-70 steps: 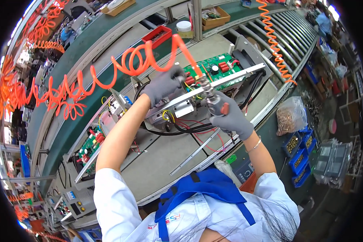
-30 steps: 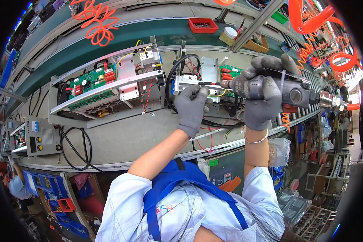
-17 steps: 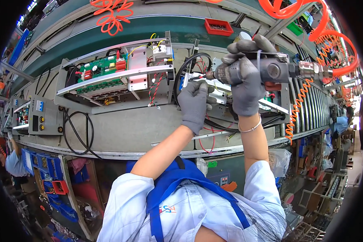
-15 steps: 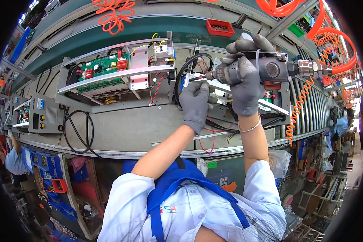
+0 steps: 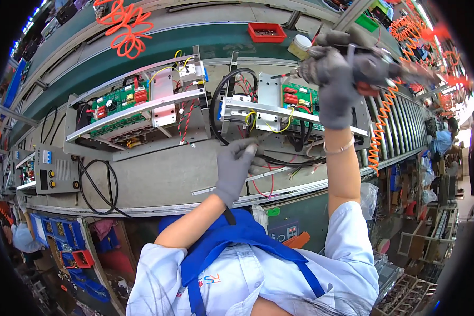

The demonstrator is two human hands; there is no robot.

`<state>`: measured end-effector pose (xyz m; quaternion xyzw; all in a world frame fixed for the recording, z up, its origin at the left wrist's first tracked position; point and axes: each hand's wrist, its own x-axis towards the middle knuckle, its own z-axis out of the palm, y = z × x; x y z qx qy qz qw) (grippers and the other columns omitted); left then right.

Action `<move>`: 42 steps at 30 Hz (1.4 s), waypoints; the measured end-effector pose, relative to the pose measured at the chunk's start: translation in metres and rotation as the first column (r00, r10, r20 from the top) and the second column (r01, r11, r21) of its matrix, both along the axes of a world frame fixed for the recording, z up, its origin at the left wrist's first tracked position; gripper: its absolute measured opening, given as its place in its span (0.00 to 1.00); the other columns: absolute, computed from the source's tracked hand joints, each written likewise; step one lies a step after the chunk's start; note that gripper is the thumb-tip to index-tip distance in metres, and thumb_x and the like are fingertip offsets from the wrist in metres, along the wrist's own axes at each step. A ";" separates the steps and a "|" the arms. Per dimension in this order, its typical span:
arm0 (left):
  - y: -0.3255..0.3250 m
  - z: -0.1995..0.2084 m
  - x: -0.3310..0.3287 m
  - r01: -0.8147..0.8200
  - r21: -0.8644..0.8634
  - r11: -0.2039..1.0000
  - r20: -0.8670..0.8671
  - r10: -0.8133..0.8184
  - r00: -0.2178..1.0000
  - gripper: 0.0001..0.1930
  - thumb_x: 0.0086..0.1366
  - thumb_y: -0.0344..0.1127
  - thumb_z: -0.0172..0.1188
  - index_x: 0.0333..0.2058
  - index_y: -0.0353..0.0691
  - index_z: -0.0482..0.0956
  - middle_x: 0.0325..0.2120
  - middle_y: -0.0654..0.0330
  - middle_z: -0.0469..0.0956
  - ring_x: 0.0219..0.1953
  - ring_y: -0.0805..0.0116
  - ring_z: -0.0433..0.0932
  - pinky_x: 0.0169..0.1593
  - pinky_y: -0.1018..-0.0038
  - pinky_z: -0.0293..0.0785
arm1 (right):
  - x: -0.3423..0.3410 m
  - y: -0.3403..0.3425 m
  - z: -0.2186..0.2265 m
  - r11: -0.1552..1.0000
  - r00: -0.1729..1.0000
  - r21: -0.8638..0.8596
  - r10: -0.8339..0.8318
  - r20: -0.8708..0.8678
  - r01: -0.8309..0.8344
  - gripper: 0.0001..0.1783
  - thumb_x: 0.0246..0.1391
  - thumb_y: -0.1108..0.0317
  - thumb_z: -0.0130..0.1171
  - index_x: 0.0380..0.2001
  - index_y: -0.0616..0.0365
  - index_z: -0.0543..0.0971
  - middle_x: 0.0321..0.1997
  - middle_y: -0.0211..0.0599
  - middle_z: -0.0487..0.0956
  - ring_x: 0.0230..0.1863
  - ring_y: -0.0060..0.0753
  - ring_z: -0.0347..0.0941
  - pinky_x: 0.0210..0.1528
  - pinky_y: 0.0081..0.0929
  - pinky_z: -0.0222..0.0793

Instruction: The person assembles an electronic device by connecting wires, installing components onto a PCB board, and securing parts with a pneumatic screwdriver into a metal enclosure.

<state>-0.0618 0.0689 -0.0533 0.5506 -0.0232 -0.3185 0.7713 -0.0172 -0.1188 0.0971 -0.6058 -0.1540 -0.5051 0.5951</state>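
My right hand (image 5: 336,97), in a grey glove, is wrapped around a pneumatic screwdriver (image 5: 373,67), raised over the right end of the right-hand unit. The tool is blurred; its bit points left, above that unit's metal bracket (image 5: 269,90). My left hand (image 5: 234,168), also gloved, is in front of the same unit, thumb and fingers closed together; whatever they may hold cannot be made out. The unit has a green circuit board (image 5: 304,96), a metal rail (image 5: 295,120) and yellow wires (image 5: 288,122). A black cable (image 5: 216,113) loops at its left end.
A second open unit (image 5: 120,102) stands to the left, with a grey control box (image 5: 58,168) beyond. Behind are a red tray (image 5: 267,32) and a white tub (image 5: 300,46). Orange coiled hose (image 5: 376,142) hangs by the rollers (image 5: 405,124). Loose wires (image 5: 271,181) lie near the front edge.
My right hand has lifted the pneumatic screwdriver up and right, off the bracket area. My left hand has drawn back toward me from the unit, uncovering the bracket and wires.
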 end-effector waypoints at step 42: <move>-0.017 0.012 0.044 0.018 -0.554 0.833 -0.327 -0.237 0.915 0.15 0.68 0.40 0.54 0.44 0.34 0.73 0.33 0.57 0.79 0.30 0.72 0.80 0.27 0.84 0.80 | -0.103 0.022 0.004 0.964 0.997 0.258 0.045 0.059 -0.058 0.30 0.43 0.70 0.52 0.55 0.53 0.66 0.42 0.36 0.75 0.39 0.34 0.71 0.34 0.31 0.73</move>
